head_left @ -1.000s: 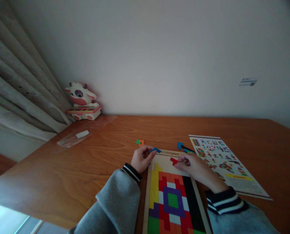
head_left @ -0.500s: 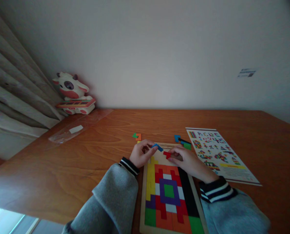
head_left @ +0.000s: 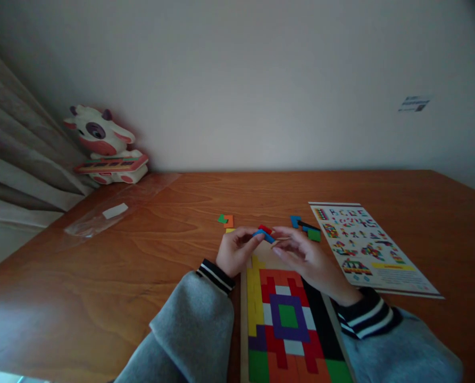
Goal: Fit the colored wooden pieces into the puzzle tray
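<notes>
Cow toy, pattern sheet, plastic bag

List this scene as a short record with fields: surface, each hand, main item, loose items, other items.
surface: wooden table
left hand: pinches a blue piece at its fingertips
right hand: fingertips at a red piece, which touches the blue one
main item: puzzle board, mostly filled with coloured pieces, far end bare
loose items: green and orange pieces; blue, black and green pieces
other items: pattern sheet on the right, plastic bag and cow toy at far left
</notes>
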